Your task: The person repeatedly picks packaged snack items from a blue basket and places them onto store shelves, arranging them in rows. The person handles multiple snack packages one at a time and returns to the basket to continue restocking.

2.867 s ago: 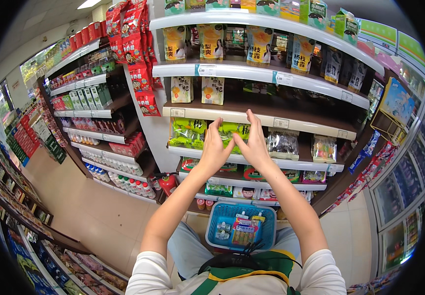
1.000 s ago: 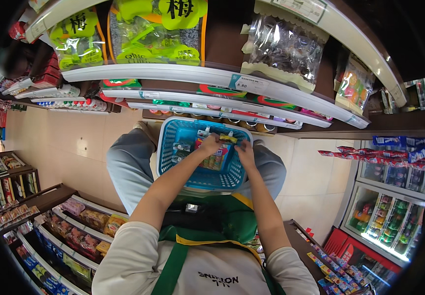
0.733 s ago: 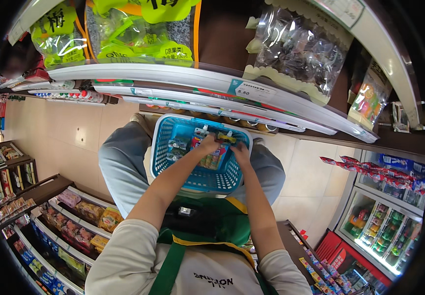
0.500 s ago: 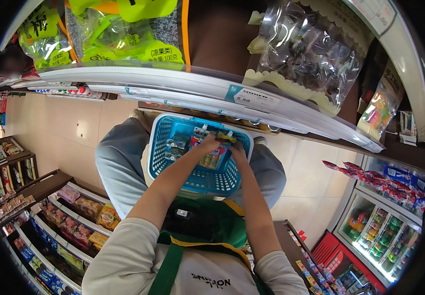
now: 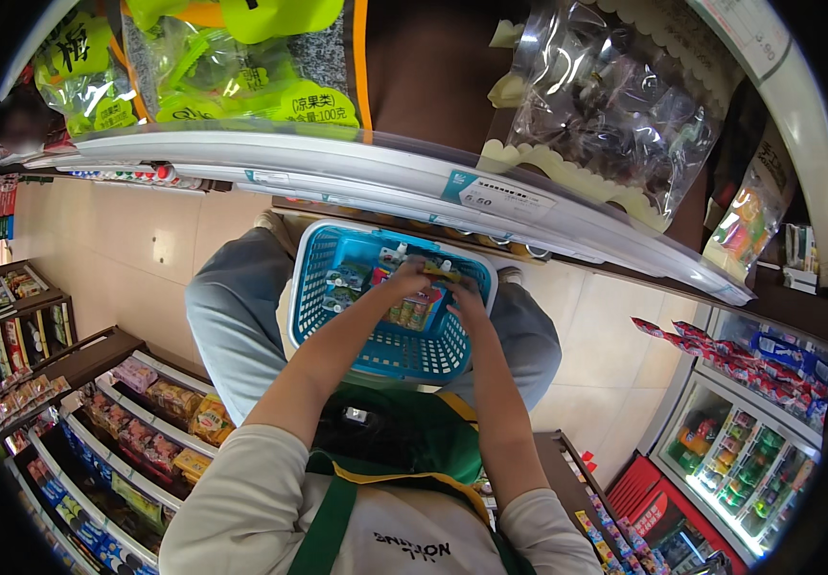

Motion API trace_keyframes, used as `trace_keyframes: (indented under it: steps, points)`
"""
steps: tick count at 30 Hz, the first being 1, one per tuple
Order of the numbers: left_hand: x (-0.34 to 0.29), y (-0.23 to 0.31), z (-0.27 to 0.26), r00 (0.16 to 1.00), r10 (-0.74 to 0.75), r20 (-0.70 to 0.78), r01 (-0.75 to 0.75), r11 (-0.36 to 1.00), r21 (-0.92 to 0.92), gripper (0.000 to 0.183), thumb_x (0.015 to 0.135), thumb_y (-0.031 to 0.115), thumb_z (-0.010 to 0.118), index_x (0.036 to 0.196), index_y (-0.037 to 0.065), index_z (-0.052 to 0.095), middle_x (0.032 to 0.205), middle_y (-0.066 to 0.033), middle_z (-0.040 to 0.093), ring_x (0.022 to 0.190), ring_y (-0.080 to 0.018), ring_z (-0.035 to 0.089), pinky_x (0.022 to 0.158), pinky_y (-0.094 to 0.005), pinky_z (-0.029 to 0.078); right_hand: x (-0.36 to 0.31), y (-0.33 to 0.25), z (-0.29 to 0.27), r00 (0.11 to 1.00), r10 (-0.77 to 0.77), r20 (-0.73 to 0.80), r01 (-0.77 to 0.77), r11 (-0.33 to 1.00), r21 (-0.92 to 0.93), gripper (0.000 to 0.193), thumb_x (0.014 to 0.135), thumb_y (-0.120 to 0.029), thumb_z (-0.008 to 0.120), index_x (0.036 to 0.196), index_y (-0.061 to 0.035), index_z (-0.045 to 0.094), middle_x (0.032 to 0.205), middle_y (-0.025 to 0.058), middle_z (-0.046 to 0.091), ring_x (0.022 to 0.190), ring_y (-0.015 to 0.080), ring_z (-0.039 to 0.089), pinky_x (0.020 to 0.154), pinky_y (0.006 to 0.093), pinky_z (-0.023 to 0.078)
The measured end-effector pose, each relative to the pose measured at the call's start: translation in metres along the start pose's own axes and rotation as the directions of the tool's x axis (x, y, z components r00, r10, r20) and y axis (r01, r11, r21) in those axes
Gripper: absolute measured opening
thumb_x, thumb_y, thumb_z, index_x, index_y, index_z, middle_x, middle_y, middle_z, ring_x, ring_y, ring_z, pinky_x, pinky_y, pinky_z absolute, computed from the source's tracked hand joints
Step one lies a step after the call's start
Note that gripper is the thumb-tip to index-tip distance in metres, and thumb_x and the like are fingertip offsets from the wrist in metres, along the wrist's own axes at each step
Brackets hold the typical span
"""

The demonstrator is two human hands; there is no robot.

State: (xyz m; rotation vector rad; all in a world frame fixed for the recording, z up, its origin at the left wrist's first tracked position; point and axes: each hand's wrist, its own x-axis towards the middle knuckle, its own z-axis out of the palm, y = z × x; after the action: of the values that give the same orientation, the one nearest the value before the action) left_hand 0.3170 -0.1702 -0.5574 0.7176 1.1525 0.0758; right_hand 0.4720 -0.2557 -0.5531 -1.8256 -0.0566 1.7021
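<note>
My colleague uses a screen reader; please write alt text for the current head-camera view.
A person's left hand and right hand flank a small yellow item over a blue basket, which holds colourful packages between their legs. In front, a shop shelf holds bagged snacks.

Basket (image 5: 400,362) of smooth, glossy plastic

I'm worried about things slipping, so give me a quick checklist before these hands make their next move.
1. Basket upright between the legs: ok.
2. Small packs inside it, on the left: ok.
3. Colourful pack inside it: ok.
4. Left hand at the yellow pack: ok.
5. Right hand gripping that pack: cannot tell, too small.
6. Both hands clear of the basket: not ok, they are in or over it.
</note>
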Motion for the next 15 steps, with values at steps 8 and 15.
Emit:
trace_keyframes:
  steps: [8, 15]
  points:
    - [-0.044, 0.009, -0.004, 0.998, 0.029, 0.051, -0.023, 0.993, -0.117, 0.071, 0.081, -0.008, 0.056, 0.144, 0.004, 0.027, 0.142, -0.0161, 0.038, 0.1, -0.0315, 0.066, 0.079, -0.044, 0.06, -0.024, 0.005, 0.004, 0.996, -0.087, -0.012, 0.087, 0.989, 0.117, 0.055, 0.087, -0.019, 0.069, 0.134, -0.0133, 0.041, 0.142, 0.0129, 0.037, 0.135, 0.0307, 0.035, 0.102, 0.047, 0.037]
    - [-0.097, 0.02, -0.008, 0.976, 0.207, 0.072, -0.196, 0.971, -0.139, 0.064, 0.084, -0.002, 0.06, 0.141, 0.006, 0.032, 0.138, -0.016, 0.04, 0.096, -0.0273, 0.067, 0.071, -0.0364, 0.059, -0.07, -0.006, 0.007, 0.951, -0.307, -0.035, 0.308, 0.934, 0.182, 0.035, 0.086, -0.013, 0.069, 0.117, -0.0138, 0.052, 0.115, 0.0024, 0.057, 0.113, 0.0159, 0.052, 0.093, 0.0377, 0.041]
